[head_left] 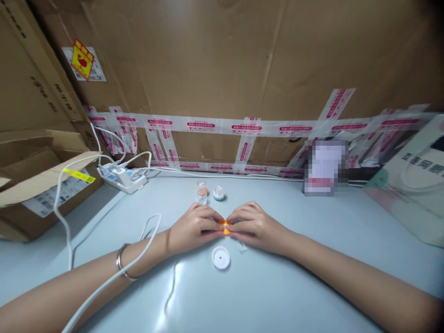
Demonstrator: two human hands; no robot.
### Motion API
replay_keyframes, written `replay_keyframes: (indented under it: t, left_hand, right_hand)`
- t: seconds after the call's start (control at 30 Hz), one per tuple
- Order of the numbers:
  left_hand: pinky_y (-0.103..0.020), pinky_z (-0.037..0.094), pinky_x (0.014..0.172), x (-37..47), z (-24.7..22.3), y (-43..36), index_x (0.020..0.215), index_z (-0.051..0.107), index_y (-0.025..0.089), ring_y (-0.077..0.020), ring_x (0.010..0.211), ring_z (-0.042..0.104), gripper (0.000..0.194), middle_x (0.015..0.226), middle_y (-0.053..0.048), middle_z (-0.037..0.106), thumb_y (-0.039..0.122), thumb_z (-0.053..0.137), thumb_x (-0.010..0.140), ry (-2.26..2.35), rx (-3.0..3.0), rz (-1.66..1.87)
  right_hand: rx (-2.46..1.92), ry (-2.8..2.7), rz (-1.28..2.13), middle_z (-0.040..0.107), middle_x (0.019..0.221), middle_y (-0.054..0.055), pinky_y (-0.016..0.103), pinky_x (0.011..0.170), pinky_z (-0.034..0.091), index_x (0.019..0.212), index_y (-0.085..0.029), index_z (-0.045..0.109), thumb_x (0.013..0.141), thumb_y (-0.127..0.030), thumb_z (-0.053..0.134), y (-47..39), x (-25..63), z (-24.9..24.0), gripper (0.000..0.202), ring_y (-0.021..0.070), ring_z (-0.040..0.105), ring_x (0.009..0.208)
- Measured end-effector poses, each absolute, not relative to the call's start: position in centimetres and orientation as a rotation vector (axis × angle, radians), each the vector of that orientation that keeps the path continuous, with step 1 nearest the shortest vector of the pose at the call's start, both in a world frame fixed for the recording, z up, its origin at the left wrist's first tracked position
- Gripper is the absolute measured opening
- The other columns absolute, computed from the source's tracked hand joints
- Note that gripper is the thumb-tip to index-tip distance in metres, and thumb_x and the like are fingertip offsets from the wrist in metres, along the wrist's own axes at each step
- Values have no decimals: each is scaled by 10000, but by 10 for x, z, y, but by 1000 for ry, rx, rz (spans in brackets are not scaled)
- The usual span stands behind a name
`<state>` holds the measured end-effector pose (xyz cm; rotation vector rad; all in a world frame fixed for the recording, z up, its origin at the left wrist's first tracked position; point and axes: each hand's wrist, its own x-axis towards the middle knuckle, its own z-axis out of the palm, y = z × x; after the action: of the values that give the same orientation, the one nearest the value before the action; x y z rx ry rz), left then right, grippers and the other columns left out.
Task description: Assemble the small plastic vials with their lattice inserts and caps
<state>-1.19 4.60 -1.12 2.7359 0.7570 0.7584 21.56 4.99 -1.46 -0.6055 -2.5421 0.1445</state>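
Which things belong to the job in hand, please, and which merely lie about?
Likely used:
- orange piece, between left hand and right hand
- white disc
- small clear piece
- clear-orange part
- white-teal part

Likely lying about:
- power strip
- carton
- white cable

On table [287,291]: disc [221,264] before hands | between left hand [203,225] and right hand [258,227]: small piece [226,227] | behind hands: small part [201,192], second part [218,193] to its right | left: carton [21,203], then power strip [128,184] | rear: cardboard wall [208,60]
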Motion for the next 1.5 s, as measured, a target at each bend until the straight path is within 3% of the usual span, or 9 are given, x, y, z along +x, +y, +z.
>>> replay_keyframes:
  t: [0.23, 0.47, 0.77, 1.07, 1.33, 1.5]
  left_hand:
    - [-289, 354, 831, -8, -7, 45, 904, 667, 192, -154, 885, 603, 134, 937, -26, 682, 272, 620, 808, 824, 2516, 760]
    - [-260, 395, 800, -4, -7, 47, 949, 631, 180, -140, 839, 597, 178, 907, -19, 676, 281, 622, 802, 943, 2357, 792]
    - [-280, 357, 820, -5, -9, 46, 903, 643, 186, -141, 838, 610, 111, 868, -15, 692, 254, 594, 831, 866, 2524, 765]
    - [-277, 338, 831, -10, -13, 48, 934, 666, 217, -126, 886, 610, 136, 959, -11, 692, 202, 551, 862, 767, 2698, 795]
    - [-288, 359, 855, -9, -10, 46, 915, 662, 209, -141, 906, 619, 122, 970, -27, 692, 220, 555, 856, 792, 2634, 749]
    - [-320, 398, 875, -19, 1, 56, 891, 656, 167, -176, 915, 603, 123, 940, -71, 677, 237, 581, 825, 885, 2464, 941]
  right_hand:
    - [-703, -2408, 414, 699, 889, 38, 342, 817, 372, 858, -203, 671, 777, -223, 642, 50, 210, -12, 88, 165, 623, 859]
    - [-832, -2272, 620, 697, 821, 47, 299, 729, 446, 861, -182, 664, 736, -258, 679, 52, 207, -13, 147, 162, 615, 754]
    - [-738, -2337, 478, 712, 835, 34, 336, 789, 397, 865, -203, 677, 764, -258, 668, 51, 207, -15, 116, 170, 620, 817]
    - [-715, -2378, 328, 713, 903, 34, 339, 783, 395, 877, -211, 693, 795, -267, 635, 49, 209, -18, 115, 174, 605, 866]
    - [-759, -2344, 456, 715, 880, 39, 353, 800, 424, 842, -217, 686, 769, -271, 655, 50, 207, -17, 96, 185, 625, 854]
    - [-798, -2233, 568, 713, 835, 60, 329, 756, 475, 826, -196, 666, 740, -248, 656, 50, 206, -14, 101, 185, 634, 803]
